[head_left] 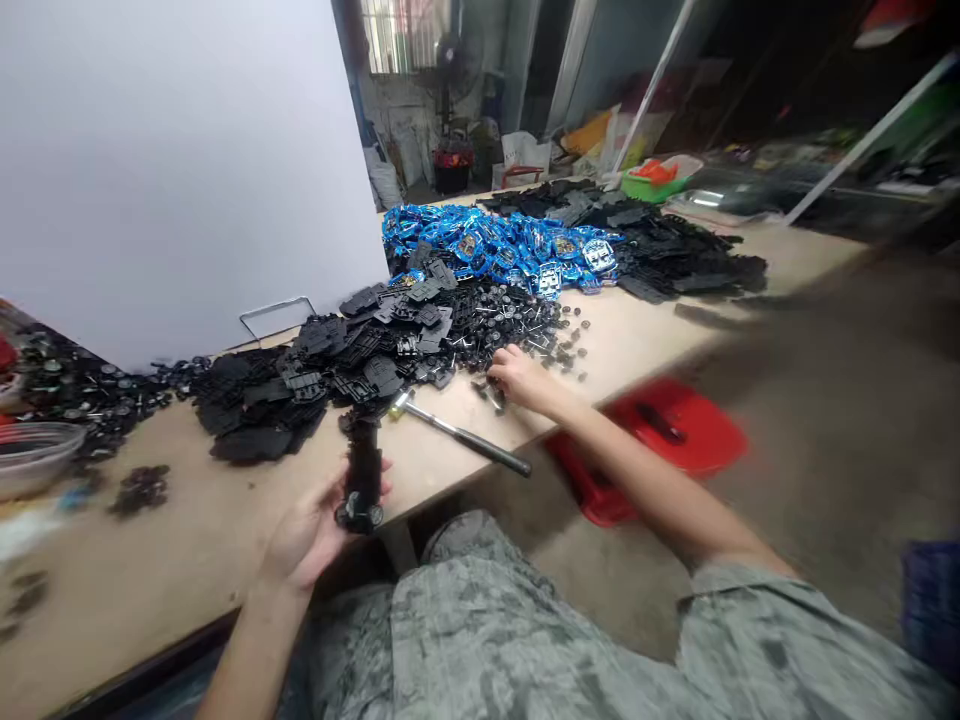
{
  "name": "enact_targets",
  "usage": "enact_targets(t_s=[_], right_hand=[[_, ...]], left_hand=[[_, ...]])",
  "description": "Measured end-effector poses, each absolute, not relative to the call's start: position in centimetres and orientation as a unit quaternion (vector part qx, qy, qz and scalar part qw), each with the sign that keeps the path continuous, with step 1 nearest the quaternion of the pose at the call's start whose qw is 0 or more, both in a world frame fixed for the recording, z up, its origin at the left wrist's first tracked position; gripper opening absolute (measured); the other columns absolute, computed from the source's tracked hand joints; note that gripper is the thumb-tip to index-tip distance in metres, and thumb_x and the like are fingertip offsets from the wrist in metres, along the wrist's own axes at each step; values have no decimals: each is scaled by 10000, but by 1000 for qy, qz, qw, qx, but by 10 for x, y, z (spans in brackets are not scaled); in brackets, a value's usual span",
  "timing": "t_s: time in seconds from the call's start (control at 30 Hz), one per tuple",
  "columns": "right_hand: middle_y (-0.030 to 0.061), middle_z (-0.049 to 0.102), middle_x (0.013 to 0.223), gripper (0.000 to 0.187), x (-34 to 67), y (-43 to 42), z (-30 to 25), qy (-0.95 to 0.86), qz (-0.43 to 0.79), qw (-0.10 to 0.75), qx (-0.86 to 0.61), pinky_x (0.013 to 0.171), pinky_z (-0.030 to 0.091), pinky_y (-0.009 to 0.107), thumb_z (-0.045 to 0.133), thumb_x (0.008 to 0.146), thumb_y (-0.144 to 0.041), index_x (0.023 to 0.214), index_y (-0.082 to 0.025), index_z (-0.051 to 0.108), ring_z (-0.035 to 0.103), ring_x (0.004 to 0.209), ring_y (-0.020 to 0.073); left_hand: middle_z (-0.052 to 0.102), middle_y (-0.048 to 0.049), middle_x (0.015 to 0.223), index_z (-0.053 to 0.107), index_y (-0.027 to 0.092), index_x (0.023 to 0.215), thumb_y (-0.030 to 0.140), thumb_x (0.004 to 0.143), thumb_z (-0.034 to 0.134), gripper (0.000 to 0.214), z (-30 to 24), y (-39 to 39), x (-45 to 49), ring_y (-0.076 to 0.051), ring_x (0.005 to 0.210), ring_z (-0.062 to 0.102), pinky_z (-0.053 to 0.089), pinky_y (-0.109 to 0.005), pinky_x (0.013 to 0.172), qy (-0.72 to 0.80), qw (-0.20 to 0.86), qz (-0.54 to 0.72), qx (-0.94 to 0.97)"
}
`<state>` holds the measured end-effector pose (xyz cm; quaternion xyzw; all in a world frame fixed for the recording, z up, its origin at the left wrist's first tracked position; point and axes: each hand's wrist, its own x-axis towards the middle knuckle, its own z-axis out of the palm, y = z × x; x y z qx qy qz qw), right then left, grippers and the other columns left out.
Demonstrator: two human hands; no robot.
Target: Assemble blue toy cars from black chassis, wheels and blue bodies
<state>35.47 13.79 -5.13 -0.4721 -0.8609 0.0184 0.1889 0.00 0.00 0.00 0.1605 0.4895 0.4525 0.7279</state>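
Resting in my left hand (324,525) is a black toy car chassis (364,465), with a pair of small wheels at its near end; my fingers curl around its sides. My right hand (517,378) is at the front edge of the pile of wheels and axles (502,318), its fingers bent together. Just below those fingertips lie small dark wheel parts (489,396), close to or touching them. Whatever is inside the right-hand pinch is hidden. A hammer (465,436) with a dark handle lies between my hands on the table (427,470).
Black chassis plates (300,375) are heaped left of the wheels. Shiny blue car bodies (510,245) lie behind, with more black parts (675,245) at the right. A white panel (187,180) stands at left. A red stool (697,430) is beside the table.
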Motion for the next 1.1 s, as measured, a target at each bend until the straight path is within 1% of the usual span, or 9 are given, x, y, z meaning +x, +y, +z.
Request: enact_targets(t_s=[0.17, 0.27, 0.37, 0.5, 0.57, 0.67, 0.77, 0.97, 1.1], right_hand=[[77, 637, 732, 224, 365, 153, -38, -850, 25, 252, -462, 660, 399, 288, 609, 885, -116, 690, -160, 711, 521, 741, 182], [60, 681, 760, 249, 354, 141, -33, -828, 37, 320, -459, 637, 431, 273, 595, 969, -255, 801, -173, 760, 565, 677, 153], [62, 715, 812, 312, 318, 120, -26, -805, 62, 388, -445, 627, 463, 269, 551, 1025, -358, 913, -181, 782, 605, 676, 143], [63, 724, 896, 263, 256, 95, -22, -792, 174, 463, -358, 680, 521, 267, 570, 1030, -329, 1142, -193, 765, 659, 770, 150], [71, 736, 967, 273, 233, 86, -27, -811, 216, 460, -290, 746, 557, 281, 566, 1032, -264, 1254, -203, 712, 689, 841, 158], [94, 746, 1020, 287, 217, 75, -40, -849, 211, 446, -190, 827, 588, 316, 601, 1004, -185, 1283, -200, 664, 705, 927, 182], [114, 708, 1053, 295, 218, 69, -51, -882, 177, 417, -130, 793, 594, 316, 578, 997, -134, 1273, -208, 652, 683, 956, 191], [157, 679, 1109, 476, 227, 64, -48, -918, 129, 362, -99, 827, 615, 381, 521, 998, -69, 1461, -178, 499, 666, 1016, 220], [160, 665, 1125, 475, 228, 65, -44, -927, 75, 351, -111, 802, 627, 359, 516, 1000, -72, 1460, -184, 491, 669, 1030, 226]], left_hand=[[760, -185, 1209, 717, 75, 1171, 95, 957, 596, 247, -5, -5, -2, -224, 911, 783, 671, -287, 738, 508, 700, 466, 185], [734, -188, 1276, 703, 80, 1197, 81, 918, 635, 286, -6, -5, 2, -252, 1011, 773, 665, -297, 801, 489, 706, 468, 210], [731, -197, 1273, 682, 83, 1191, 105, 874, 694, 318, -9, -4, 15, -285, 992, 778, 666, -330, 780, 460, 727, 451, 238], [758, -195, 1190, 637, 102, 1161, 143, 814, 758, 369, -20, -2, 31, -326, 956, 786, 661, -386, 771, 434, 745, 442, 247], [774, -181, 1132, 617, 112, 1170, 148, 802, 761, 397, -26, -1, 32, -326, 937, 789, 657, -399, 777, 432, 745, 447, 241], [788, -162, 1059, 616, 111, 1200, 148, 792, 754, 432, -32, -1, 25, -316, 900, 793, 652, -384, 754, 424, 742, 457, 246], [791, -158, 1025, 637, 97, 1182, 145, 778, 753, 423, -33, -5, 16, -309, 873, 794, 650, -369, 734, 415, 743, 461, 253], [789, -147, 1044, 610, 123, 1158, 121, 760, 745, 421, -28, -9, 8, -321, 888, 795, 655, -398, 740, 420, 748, 457, 236], [787, -143, 1049, 603, 129, 1181, 132, 757, 761, 453, -30, -9, 9, -325, 901, 794, 653, -415, 776, 416, 750, 452, 246]])
